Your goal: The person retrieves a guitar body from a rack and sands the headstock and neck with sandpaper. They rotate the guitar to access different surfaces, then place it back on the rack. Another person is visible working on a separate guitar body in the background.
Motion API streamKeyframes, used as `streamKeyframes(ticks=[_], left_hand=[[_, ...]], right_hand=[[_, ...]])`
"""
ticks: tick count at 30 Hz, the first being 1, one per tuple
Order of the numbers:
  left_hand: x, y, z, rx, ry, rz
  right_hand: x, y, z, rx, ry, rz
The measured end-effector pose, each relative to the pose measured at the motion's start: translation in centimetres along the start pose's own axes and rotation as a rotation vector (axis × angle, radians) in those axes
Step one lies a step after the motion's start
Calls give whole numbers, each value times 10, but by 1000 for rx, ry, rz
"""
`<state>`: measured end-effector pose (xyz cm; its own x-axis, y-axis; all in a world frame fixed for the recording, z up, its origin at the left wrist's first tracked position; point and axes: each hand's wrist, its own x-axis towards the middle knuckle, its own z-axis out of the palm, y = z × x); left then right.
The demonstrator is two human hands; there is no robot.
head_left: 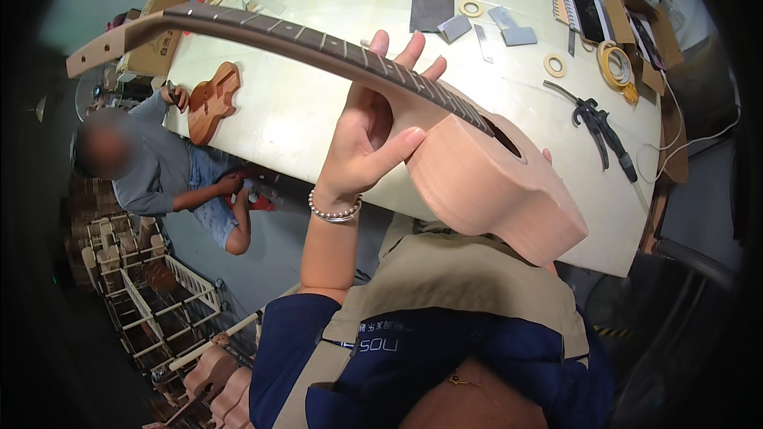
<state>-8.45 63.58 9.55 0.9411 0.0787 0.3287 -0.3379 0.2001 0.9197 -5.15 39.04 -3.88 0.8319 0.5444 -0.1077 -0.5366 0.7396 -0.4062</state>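
An unfinished ukulele (pixel 497 191) of pale bare wood, with a dark fretted fingerboard (pixel 310 38), is held up at a slant in front of me. Its headstock points to the far left, and its body is at the right, over the table's near edge. My left hand (pixel 355 139) supports the neck by the heel. The thumb presses on the body's side, while the fingers spread out behind the neck. Of my right hand (pixel 547 156) only a fingertip shows at the body's far edge; the body hides the rest.
On the pale table (pixel 298 123) lie sanding blocks (pixel 455 28), tape rolls (pixel 555 65), a black air blow gun (pixel 600 131) and a phone (pixel 587 16) on a notebook. At the left a seated co-worker (pixel 159 163) touches a brown guitar-shaped body (pixel 213 103). A rack (pixel 151 294) holds wooden instrument parts.
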Motion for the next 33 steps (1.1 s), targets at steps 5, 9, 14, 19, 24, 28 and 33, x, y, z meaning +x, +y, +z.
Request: streamKeyframes(ticks=[5,9,14,19,24,28,33], left_hand=[[1,0,-1,-38,-39,46],[-1,0,-5,-57,-17,47],[-2,0,1,-1,132,-14],[-9,0,1,-17,165,-23],[-9,-7,6,-21,131,-49],[-11,-6,11,-43,120,-59],[-12,-4,12,-66,110,-58]], right_hand=[[-10,-6,-2,-3,30,-33],[-13,-4,-4,0,44,-43],[-11,1,-8,3,66,-31],[-6,5,-16,-6,84,-11],[-3,5,-23,-24,108,-12],[-1,4,-28,-28,122,-2],[1,3,-33,-46,149,-13]])
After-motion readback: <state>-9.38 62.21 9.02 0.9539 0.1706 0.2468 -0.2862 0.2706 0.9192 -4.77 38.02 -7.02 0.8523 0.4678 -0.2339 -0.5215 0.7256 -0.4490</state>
